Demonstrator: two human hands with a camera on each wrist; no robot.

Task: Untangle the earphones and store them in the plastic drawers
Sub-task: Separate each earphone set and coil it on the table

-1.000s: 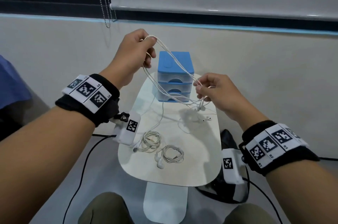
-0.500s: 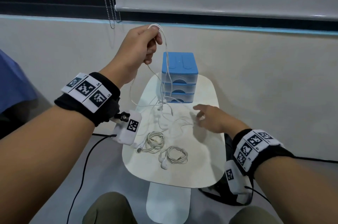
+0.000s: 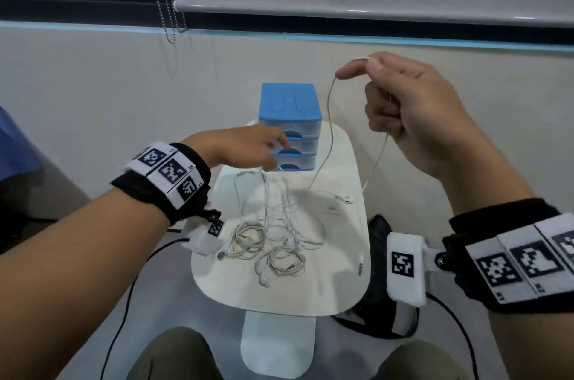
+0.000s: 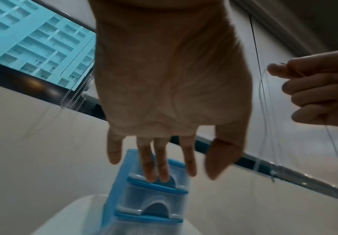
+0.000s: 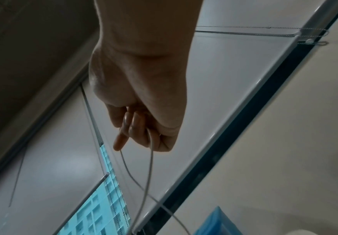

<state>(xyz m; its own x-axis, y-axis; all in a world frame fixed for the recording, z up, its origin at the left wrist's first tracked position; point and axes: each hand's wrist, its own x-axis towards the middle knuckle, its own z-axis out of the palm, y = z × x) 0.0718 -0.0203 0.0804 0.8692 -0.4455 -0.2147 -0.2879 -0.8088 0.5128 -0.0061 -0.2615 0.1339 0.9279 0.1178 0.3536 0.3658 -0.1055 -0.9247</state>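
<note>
Two coiled earphone bundles (image 3: 248, 240) (image 3: 281, 264) are lying at the near left of the white table (image 3: 326, 286), with a loose tangle of earphone wires (image 3: 279, 202) just behind them. Above that tangle, the left hand (image 3: 245, 146) is reaching with straight, spread fingers (image 4: 156, 167), two fingertips resting at the top handle of the blue plastic drawers (image 3: 290, 128) and gripping nothing. Further right, the raised right hand (image 3: 413, 112) is pinching one earphone cable (image 3: 330, 118) between thumb and forefinger, the other fingers curling over it, while its strands are hanging down to the table, where an earbud (image 3: 349, 199) is lying.

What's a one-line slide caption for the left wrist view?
Left hand, fingers straight, reaches the top drawer of the blue plastic drawer unit; right hand pinches a thin white earphone cable.
</note>
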